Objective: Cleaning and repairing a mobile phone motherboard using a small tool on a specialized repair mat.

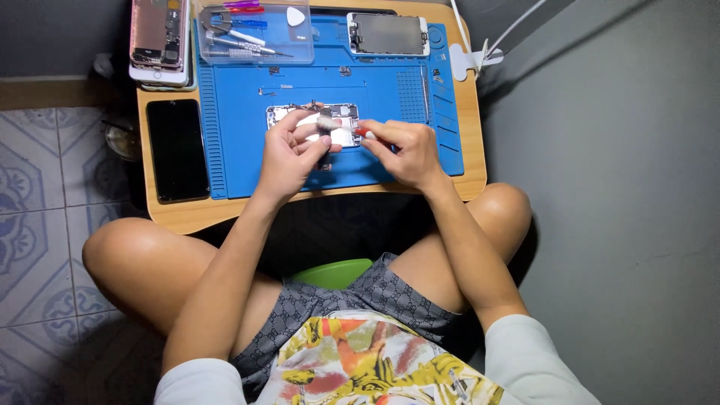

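On the small wooden counter (315, 201) set across the seated person's knees, a blue work mat (247, 150) carried an opened phone body (315, 120) near its middle, and both hands met over it. The left hand (289, 154) had its fingers (324, 122) pinched together on a small pale part held just above the phone body, while the right hand (405, 150) had its fingers clamped on a slim red-handled tool (363, 132) whose tip pointed in toward that same part. The phone body lay directly beneath the fingertips of both hands, partly hidden by them, so whether the tool tip actually touched the part could not be told. As a judgement, the main risk was a slip of the tool tip, caused by the two hands crowding so closely over exposed innards; it might scratch a component or flick the little part off the mat. Small loose pieces (270, 91) lay just beyond the phone body and could be scattered by a brushing wrist. Farther back stood a clear tool box (259, 45) and a separated screen panel (388, 34); a dark phone (177, 148) lay left of the mat, and another opened phone (159, 37) sat at the far left corner.
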